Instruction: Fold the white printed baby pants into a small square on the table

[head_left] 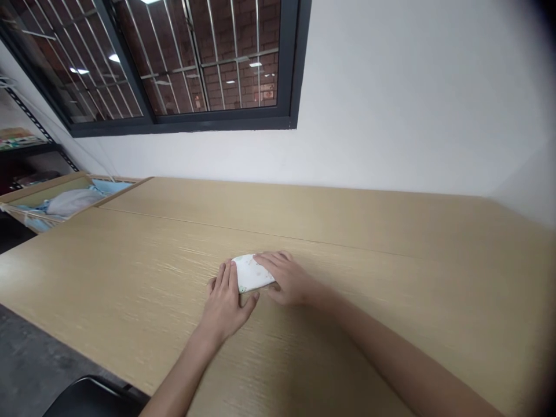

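Observation:
A small folded white cloth [254,273] with a faint printed pattern lies flat on the wooden table, between my two hands. My left hand [226,301] rests on its left edge, fingers stretched out and thumb spread away towards the right. Over the cloth's right side lies my right hand [284,279], its fingers extended across the top and its thumb by the near edge. Both hands press on the cloth from above, and they cover its left and right ends.
The wooden table [143,278] reaches back to a white wall [391,104] below a barred window [208,58]. At the left is a wooden-edged bin [115,200] holding blue and white fabric [73,201]. A black chair [93,399] stands at the near edge.

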Demonstrator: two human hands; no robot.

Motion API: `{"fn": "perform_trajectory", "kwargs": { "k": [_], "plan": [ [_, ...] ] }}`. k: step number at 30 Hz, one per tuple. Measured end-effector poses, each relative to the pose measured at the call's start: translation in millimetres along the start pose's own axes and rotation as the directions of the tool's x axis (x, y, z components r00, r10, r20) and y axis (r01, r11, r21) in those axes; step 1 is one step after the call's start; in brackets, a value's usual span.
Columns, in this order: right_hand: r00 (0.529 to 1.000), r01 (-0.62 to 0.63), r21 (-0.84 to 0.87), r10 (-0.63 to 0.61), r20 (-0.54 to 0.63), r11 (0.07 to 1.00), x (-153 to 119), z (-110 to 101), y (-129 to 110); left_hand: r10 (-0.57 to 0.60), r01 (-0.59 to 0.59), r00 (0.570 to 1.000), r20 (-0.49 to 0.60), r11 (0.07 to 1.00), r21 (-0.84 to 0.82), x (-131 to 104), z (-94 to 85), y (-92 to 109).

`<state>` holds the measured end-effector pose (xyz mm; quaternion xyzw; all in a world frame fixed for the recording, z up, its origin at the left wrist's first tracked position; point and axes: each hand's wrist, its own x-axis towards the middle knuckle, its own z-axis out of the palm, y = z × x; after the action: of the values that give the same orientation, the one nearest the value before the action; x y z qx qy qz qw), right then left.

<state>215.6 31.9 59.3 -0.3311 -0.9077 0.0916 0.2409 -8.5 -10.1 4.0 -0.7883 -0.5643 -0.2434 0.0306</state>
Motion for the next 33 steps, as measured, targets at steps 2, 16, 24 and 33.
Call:
{"fn": "perform_trajectory", "kwargs": {
  "k": [2, 16, 24, 33],
  "plan": [
    [0.999, -0.038, 0.083, 0.040, -0.024, 0.996, 0, -1, 6, -0.012, 0.012, 1.000, -0.008, 1.000, -0.005, 4, -3.0, 0],
    [0.837, -0.375, 0.771, 0.545, 0.043, 0.515, 14, -17, 9, -0.092, 0.057, 0.996, -0.016, 0.735, -0.676, 1, -21.4, 7],
    [0.807, -0.381, 0.698, 0.587, -0.070, 0.606, 13, 3, 24, 0.027, -0.051, 0.996, -0.085, 0.956, -0.290, 7, -31.2, 8],
    [0.995, 0.097, 0.292, -0.089, -0.039, 0.952, 11, -23, -35, 0.463, -0.452, 0.882, -0.091, 0.774, -0.443, -4, -42.3, 25]
  ]
}}
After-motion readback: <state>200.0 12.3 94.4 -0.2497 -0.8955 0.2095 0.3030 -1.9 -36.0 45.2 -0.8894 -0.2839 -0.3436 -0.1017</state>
